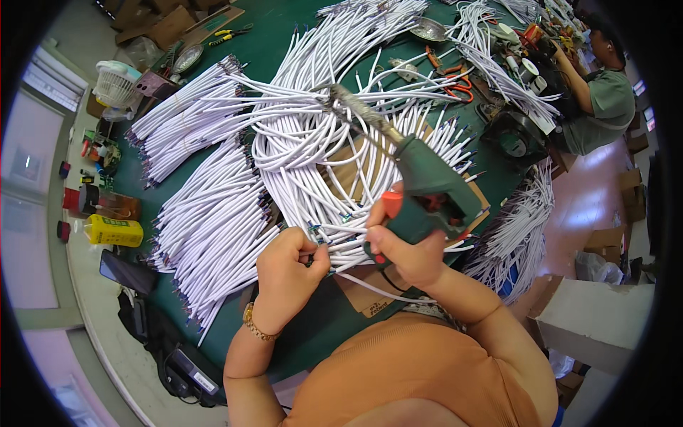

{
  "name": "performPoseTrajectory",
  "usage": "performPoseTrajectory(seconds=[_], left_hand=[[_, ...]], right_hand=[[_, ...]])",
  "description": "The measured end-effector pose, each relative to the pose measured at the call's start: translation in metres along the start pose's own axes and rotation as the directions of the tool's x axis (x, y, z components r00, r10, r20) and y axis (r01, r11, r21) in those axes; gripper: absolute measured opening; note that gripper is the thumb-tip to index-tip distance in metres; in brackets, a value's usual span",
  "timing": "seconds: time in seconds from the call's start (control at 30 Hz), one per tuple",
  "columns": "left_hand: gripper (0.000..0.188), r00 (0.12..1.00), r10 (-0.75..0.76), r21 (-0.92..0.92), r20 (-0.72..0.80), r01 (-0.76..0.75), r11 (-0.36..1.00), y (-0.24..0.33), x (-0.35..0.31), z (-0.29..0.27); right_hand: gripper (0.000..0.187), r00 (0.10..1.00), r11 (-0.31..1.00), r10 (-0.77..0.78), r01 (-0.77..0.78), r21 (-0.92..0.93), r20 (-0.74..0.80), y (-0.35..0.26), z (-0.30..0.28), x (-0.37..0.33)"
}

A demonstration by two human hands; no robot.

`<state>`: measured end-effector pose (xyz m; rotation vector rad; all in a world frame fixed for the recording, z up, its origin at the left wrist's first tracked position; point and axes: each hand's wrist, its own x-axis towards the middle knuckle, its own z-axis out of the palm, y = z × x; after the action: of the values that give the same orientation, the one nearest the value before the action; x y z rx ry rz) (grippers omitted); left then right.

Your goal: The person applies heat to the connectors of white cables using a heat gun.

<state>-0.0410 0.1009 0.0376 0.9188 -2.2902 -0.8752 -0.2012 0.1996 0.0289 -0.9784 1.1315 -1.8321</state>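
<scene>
My right hand point(413, 256) is closed around the grip of a green soldering gun point(437, 178) with a red trigger. Its long metal tip points up and to the left, over a heap of white cables point(299, 153). To the left of it, my left hand point(288, 274) is pinched at the near edge of the heap, on the thin coloured wire end of a white cable point(341, 229). The fingertips partly hide that end. Brown cardboard point(366, 292) lies under the cables between my hands.
Bundled white cables point(210, 228) cover the green table point(277, 356) at left. Orange-handled pliers point(459, 89) and yellow-handled pliers point(231, 33) lie farther back. A yellow bottle point(114, 231), a phone point(128, 272) and a white fan point(117, 84) stand at the left. Another person point(597, 99) works at far right.
</scene>
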Motion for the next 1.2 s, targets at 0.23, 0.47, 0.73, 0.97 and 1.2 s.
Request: performPoseTrajectory(seconds=[0.23,0.47,0.73,0.97,1.2], left_hand=[[0.022,0.996,-0.046,-0.026,-0.076,0.044,0.999,-0.017,-0.005,0.001],[0.022,0.986,-0.074,0.057,0.147,0.066,0.996,-0.014,-0.002,-0.014],[0.012,0.996,0.084,0.241,0.029,-0.088,0.966,-0.006,-0.004,-0.016],[0.014,0.976,0.205,0.231,-0.078,-0.183,0.956,-0.013,-0.003,-0.017],[0.014,0.977,0.199,0.102,-0.077,-0.191,0.976,-0.029,0.008,-0.017]], right_hand=[[0.046,0.992,0.994,-0.02,0.032,-0.103,0.124,-0.008,-0.015,-0.014],[0.045,0.988,0.988,0.15,-0.151,0.019,0.021,0.003,-0.014,-0.027],[0.046,0.983,0.989,0.142,-0.137,0.047,-0.114,-0.001,-0.021,-0.024],[0.036,0.968,0.961,0.239,-0.224,0.16,-0.079,0.005,-0.016,-0.026],[0.038,0.956,0.949,0.28,-0.262,0.176,-0.089,0.004,-0.013,-0.029]])
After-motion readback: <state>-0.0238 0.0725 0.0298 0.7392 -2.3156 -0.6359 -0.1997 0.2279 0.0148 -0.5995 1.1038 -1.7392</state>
